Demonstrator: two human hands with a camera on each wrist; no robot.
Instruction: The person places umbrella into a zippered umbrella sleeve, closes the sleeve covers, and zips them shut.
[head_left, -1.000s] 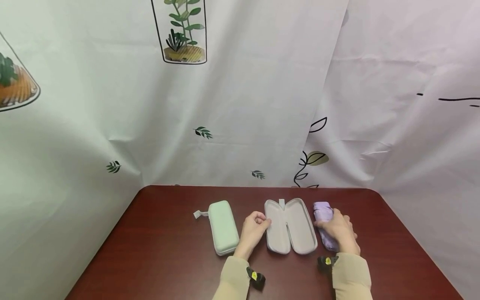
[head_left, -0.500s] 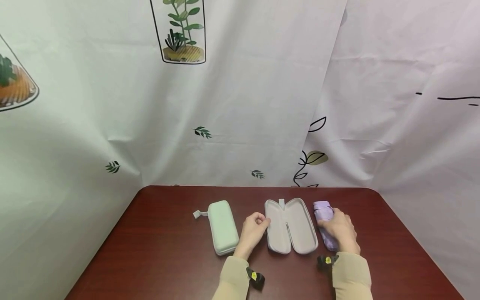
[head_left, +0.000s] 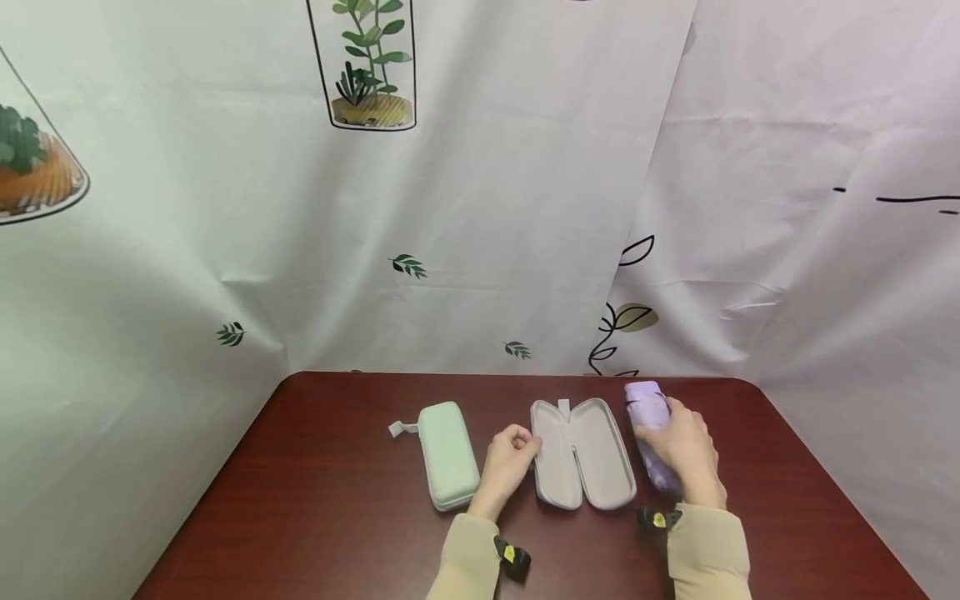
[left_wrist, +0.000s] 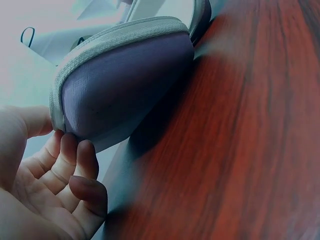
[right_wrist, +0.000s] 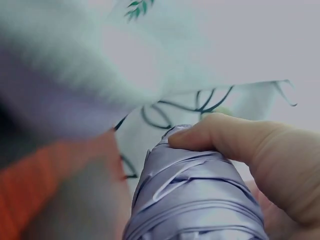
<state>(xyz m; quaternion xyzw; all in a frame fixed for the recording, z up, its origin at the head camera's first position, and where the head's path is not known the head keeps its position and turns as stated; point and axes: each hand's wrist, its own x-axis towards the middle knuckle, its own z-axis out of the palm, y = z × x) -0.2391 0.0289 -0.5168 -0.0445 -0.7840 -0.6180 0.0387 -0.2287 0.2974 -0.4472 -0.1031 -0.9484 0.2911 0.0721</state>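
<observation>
The head camera looks forward and down from well back, the patterned cloth (head_left: 487,208) filling its upper frame, the table (head_left: 337,517) below. The left wrist camera, close and low with the table tilting along its right side, faces the open case (left_wrist: 125,85) at upper left, shared with the head view's lower center. The right wrist camera looks from very near along the purple bundle (right_wrist: 195,210), bottom center, also at the head view's lower right. Cloth shows in all 3.
</observation>
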